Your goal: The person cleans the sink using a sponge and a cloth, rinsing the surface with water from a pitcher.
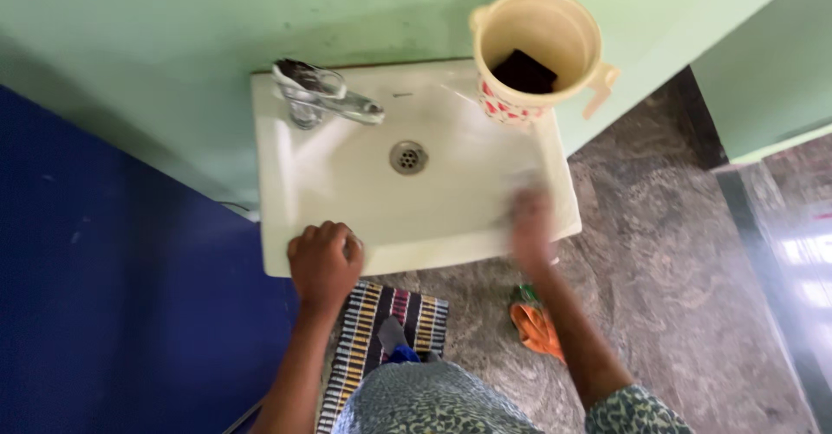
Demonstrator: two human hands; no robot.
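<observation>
While the left hand (325, 261) grips the front rim of the white basin (286, 183), fingers curled over it, the right hand (530, 226), motion-blurred so its grasp cannot be told, rubs the basin's right inner wall, seemingly mid-scrub. Remaining surfaces near the drain (408, 157) and tap (325, 96) would call for reaching farther inward.

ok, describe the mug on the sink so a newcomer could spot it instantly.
Start at the white sink fixed to the green wall. On its back right corner, opposite the chrome tap, stands the mug. It is cream plastic with a side handle, a red pattern near its base and something dark inside.
</observation>
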